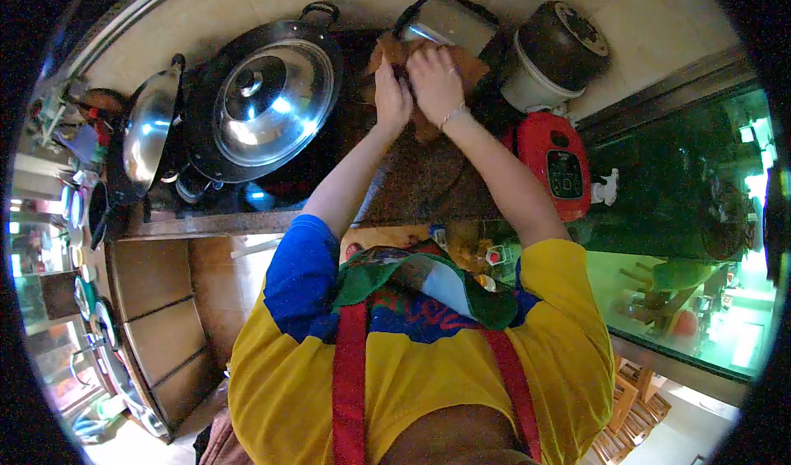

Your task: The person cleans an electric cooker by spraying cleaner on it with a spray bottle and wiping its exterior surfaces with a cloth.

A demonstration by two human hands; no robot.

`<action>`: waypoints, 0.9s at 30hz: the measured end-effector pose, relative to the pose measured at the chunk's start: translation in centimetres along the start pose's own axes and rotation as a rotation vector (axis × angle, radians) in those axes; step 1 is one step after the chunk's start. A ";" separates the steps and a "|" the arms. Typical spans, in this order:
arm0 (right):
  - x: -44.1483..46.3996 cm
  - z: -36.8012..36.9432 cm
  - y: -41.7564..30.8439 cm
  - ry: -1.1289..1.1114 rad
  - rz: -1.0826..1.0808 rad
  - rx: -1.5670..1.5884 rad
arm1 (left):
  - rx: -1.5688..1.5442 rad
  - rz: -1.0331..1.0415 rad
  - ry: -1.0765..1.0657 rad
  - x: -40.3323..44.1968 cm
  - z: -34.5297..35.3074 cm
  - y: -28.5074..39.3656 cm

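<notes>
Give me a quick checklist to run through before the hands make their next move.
1. Left hand at the brown cloth: ok.
2. Right hand on the cloth, fingers forward: ok.
3. Firmness of either hand's hold: cannot tell; the fingers' undersides are hidden.
4. Lid resting on the wok: ok.
5. Red appliance apart from both hands: ok.
6. Heat under the wok: cannot tell; its underside is hidden.

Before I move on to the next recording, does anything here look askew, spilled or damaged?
Nothing plainly stands out: the lid sits in the wok, and the left hand and right hand are on a brown cloth. The leaning look near the edges may be camera distortion; the dark counter could hide small spills.
</notes>
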State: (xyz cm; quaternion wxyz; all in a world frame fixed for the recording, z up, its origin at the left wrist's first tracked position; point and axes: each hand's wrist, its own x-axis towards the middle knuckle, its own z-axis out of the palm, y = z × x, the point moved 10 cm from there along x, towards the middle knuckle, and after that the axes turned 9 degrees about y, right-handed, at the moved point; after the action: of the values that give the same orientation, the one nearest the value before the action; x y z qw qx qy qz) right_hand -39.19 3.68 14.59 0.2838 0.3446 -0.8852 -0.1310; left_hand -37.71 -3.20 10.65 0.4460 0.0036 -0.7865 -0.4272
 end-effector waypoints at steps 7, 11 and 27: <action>-2.5 -2.6 3.2 0.216 0.183 0.155 | 0.030 0.064 -0.089 -4.5 0.6 -1.0; 1.6 -1.8 3.8 0.273 0.226 0.115 | -0.030 -0.081 0.000 0.1 1.2 -1.9; 1.2 0.5 12.8 0.230 0.472 0.252 | 0.184 0.138 -0.216 3.1 5.6 3.2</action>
State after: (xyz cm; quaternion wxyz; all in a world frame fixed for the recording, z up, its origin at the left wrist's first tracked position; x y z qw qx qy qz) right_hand -47.03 12.15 20.16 0.3601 0.1744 -0.9121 0.0894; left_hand -42.27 1.38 13.65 0.3850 -0.0555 -0.8641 -0.3194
